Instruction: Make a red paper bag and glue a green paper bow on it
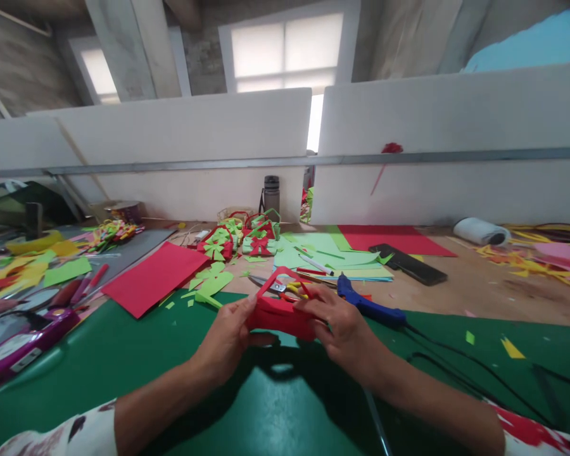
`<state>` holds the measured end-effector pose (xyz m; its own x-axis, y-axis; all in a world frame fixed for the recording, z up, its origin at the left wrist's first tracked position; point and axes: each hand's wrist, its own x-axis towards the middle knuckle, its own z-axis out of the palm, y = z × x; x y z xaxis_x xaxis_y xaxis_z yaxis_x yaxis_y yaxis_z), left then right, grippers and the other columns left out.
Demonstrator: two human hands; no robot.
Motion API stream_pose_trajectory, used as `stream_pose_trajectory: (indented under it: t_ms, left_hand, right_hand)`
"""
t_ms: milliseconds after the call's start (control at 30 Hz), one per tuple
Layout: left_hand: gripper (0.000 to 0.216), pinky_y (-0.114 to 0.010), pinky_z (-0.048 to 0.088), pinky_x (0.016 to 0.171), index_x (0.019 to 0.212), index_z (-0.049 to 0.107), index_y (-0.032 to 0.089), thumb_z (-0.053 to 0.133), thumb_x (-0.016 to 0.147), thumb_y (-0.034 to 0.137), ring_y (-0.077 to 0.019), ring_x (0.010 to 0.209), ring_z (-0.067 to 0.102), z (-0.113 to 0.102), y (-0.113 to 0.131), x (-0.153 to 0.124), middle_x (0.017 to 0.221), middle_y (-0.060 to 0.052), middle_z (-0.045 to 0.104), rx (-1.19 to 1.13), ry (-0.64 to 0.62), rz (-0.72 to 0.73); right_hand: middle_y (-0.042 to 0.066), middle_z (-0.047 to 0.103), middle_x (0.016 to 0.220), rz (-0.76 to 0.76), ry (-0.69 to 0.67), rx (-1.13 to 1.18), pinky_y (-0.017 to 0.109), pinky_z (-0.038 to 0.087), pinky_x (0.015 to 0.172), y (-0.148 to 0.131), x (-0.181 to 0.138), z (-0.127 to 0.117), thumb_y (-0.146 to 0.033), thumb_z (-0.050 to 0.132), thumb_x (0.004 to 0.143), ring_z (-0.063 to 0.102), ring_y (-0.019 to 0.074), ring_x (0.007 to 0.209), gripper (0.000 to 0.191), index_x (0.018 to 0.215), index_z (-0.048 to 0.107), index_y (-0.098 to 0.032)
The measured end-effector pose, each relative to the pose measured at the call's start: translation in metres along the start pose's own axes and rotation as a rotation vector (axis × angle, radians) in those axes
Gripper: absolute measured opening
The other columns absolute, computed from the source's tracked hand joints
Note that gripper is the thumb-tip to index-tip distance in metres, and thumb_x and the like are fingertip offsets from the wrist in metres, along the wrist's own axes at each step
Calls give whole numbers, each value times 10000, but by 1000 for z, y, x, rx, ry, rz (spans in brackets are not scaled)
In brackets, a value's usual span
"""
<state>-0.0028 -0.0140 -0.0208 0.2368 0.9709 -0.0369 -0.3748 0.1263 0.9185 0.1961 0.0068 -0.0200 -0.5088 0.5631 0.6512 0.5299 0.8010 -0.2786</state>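
A small red paper basket with an arched handle is held above the green mat. My left hand grips its left end, thumb on the near side. On the right end, my right hand pinches the basket's side and the foot of the handle. Just behind the basket lie scissors, partly hidden by it. A blue glue gun rests right of my right hand. Green flower-shaped paper cutouts are on the table beyond my left hand.
Several finished red and green baskets stand at the back near a dark bottle. Red sheet, pale green sheets and a black phone lie around. A purple device sits left; the glue gun's cord crosses the mat.
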Motion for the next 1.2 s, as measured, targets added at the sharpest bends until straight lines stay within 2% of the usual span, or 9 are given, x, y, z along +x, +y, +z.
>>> stream_pose_trajectory:
  t_ms: [233,433,667,767,833,933,1000,1067,1200]
  left_hand:
    - [303,-248,504,676,990,680,133,632,802,366,-177,765,649,-5,-9,12,915,-103,703,96,51,-1]
    - [404,-257,483,769,1142,619,196,697,748,246,-197,930,631,-10,-13,15,1043,-85,684,83,-4,30]
    - [203,-275,498,738,946,657,122,643,780,239,-181,765,650,-10,-9,19,845,-90,705,17,113,-85]
    - [200,-289,519,722,952,651,105,599,809,235,-191,801,645,-14,-4,20,893,-111,698,-73,111,-128]
    - [204,-333,537,738,967,642,88,568,823,213,-216,847,646,-17,0,20,956,-136,689,-148,159,-170]
    - [236,-404,554,744,1029,614,75,515,829,151,-253,885,651,-19,7,19,1016,-162,677,-234,202,-200]
    - [250,-418,561,735,1040,611,64,500,828,138,-265,882,655,-19,10,18,1023,-173,675,-260,174,-197]
    - [231,-412,565,732,1002,628,55,501,827,136,-262,860,660,-19,11,17,999,-172,683,-271,161,-190]
    - [201,-401,563,754,963,648,65,517,821,122,-256,872,658,-19,8,16,992,-157,691,-263,165,-160]
  right_hand:
    - [120,622,1002,-48,-5,-69,380,539,830,1,-5,9,-7,390,786,603,232,1007,361,986,643,-170]
    - [141,627,994,-15,-20,-30,369,544,815,5,-5,11,-27,403,824,610,231,974,303,964,649,-134]
    - [121,602,1111,-54,3,104,343,516,877,-3,-6,12,-70,444,870,576,203,1066,270,1026,635,-177]
    - [89,567,1215,39,67,178,383,462,960,-5,-5,3,-152,518,870,526,210,1153,257,1095,613,-230]
    - [78,567,1235,197,118,255,403,457,964,-5,-3,-2,-238,509,895,521,217,1160,269,1153,584,-244]
    - [75,636,1097,491,153,473,355,545,806,-3,1,-5,-365,467,917,611,207,997,290,1139,585,-222]
    - [61,666,937,608,129,611,316,560,706,-2,2,-3,-425,467,907,641,185,850,322,1078,610,-191]
    - [51,663,859,635,87,676,290,549,656,-2,1,1,-455,452,907,634,160,757,357,1026,636,-174]
    - [55,657,968,594,6,677,265,523,608,-8,-3,4,-412,554,852,619,144,721,335,1089,621,-185]
